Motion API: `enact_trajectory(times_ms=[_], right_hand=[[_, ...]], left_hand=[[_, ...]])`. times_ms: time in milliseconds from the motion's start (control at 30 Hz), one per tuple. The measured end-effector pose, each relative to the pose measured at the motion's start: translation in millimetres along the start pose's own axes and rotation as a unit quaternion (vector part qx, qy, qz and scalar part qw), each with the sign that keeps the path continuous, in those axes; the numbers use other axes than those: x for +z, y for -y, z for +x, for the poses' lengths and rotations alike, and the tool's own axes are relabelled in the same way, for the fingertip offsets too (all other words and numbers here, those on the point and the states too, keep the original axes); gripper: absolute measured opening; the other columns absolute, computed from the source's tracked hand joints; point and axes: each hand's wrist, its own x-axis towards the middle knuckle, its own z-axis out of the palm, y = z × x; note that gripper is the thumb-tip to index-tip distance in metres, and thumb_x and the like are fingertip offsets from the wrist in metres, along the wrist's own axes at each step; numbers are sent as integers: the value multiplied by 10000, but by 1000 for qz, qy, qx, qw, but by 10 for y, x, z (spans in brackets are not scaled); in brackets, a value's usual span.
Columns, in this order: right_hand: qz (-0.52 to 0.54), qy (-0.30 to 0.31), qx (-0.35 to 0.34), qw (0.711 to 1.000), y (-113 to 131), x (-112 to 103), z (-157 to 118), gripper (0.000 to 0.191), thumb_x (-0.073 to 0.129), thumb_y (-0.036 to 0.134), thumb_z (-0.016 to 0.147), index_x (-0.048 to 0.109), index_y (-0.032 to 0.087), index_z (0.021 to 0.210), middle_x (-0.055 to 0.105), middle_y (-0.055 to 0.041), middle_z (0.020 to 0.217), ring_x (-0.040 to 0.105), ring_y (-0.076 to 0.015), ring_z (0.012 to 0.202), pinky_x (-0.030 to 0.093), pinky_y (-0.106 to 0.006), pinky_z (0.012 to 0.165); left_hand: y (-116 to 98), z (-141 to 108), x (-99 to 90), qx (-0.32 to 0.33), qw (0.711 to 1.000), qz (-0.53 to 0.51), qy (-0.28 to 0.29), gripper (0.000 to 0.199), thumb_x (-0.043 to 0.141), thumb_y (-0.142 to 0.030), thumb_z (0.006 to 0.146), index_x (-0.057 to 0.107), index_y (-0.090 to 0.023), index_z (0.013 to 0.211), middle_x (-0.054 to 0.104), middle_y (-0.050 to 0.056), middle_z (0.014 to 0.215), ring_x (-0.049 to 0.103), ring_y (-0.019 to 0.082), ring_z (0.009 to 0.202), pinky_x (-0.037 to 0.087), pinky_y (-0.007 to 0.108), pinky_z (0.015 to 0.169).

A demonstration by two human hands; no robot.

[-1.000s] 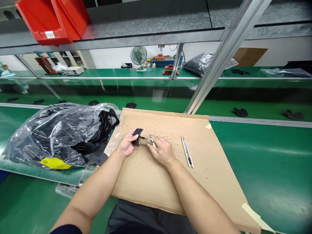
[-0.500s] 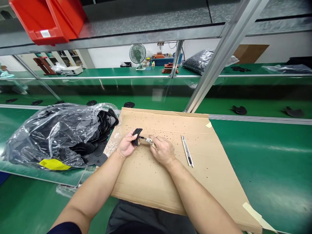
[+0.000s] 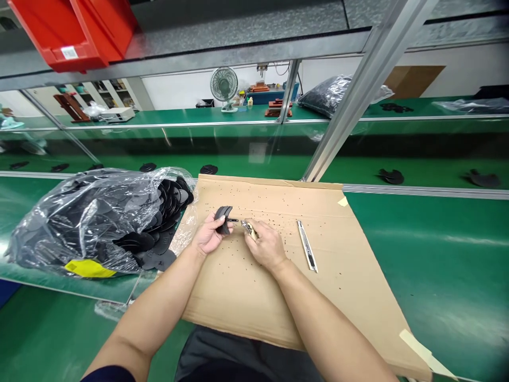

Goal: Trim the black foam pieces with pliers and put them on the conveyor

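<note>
My left hand point(image 3: 209, 236) pinches a small curved black plastic part point(image 3: 222, 216) just above a sheet of brown cardboard point(image 3: 278, 297). My right hand point(image 3: 267, 246) is closed around a small metal cutting tool point(image 3: 248, 228), whose tip sits a little to the right of the black part, apart from it. Tiny black trimmings are scattered over the cardboard around both hands.
A clear plastic bag point(image 3: 91, 217) stuffed with several black parts lies to the left, some spilling toward the cardboard. A metal blade tool point(image 3: 307, 253) rests on the cardboard at right. A slanted aluminium post point(image 3: 350, 101) rises behind; red bins point(image 3: 75, 32) hang above left.
The tool's tip has drawn back from the black part, leaving a small gap. My left hand has turned the part slightly and lifted it a little.
</note>
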Motion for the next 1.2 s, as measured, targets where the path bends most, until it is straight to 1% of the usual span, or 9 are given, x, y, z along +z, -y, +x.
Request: enact_trajectory(times_ms=[167,200,300,367,500,600,800,1067,1200], right_hand=[[25,1,43,999,13,-50,2,285,521,258,836,655,217,1084,625,-22,846,582,-185,771,458,-277,713],[24,5,43,999,18,-56,1,282,519,259,839,654,216,1083,625,-23,843,581,-187,773,460,-278,717],[17,24,27,999,39,-61,-4,277,515,250,849,646,208,1090,626,-29,855,580,-194,794,465,-286,749],[16,42,14,999,54,-59,-9,279,524,240,849,640,206,1100,630,-33,871,581,-197,810,467,-289,768],[26,82,-1,996,68,-58,-19,308,550,230,844,626,197,1141,640,-40,911,590,-199,852,474,-290,790],[36,99,-11,994,79,-66,-22,330,560,225,849,612,189,1173,648,-48,965,590,-201,917,469,-290,843],[-2,140,-16,990,136,-78,-10,321,589,232,855,599,217,1176,635,-34,935,588,-205,889,470,-283,814],[-64,187,-17,980,199,-96,-8,319,568,265,873,578,264,1192,620,-20,893,593,-208,843,455,-275,720],[-84,206,-9,975,227,-121,5,269,557,269,877,587,270,1145,619,-18,884,590,-202,812,439,-273,691]], left_hand=[[8,12,-35,20,1000,15,0,517,814,-186,648,536,-189,1083,604,-12,815,469,24,472,356,118,402],[8,13,-37,20,1000,17,-1,523,821,-200,643,540,-185,1084,605,-10,810,470,25,474,357,117,401],[0,8,-19,13,1000,15,-8,471,799,-209,680,540,-171,1071,617,15,822,593,101,616,490,190,515],[-11,0,3,1,1000,18,-11,427,756,-183,727,536,-177,1093,619,22,839,619,123,667,519,218,561],[-31,-13,30,-21,1000,4,-23,345,737,-173,746,563,-144,1043,572,5,771,543,65,571,404,134,445],[-30,-18,35,-46,998,-15,-29,289,720,-193,767,569,-135,1006,525,-8,730,487,52,536,327,121,394],[9,-32,30,-61,997,-4,50,257,669,-201,801,586,-130,1033,492,-14,731,376,31,459,279,128,366],[48,-35,21,-61,994,59,63,368,767,-294,715,607,-148,1013,496,-20,731,370,23,436,247,131,352],[66,-25,2,-57,994,72,62,372,756,-310,729,607,-136,1022,488,-19,732,383,21,440,247,131,348]])
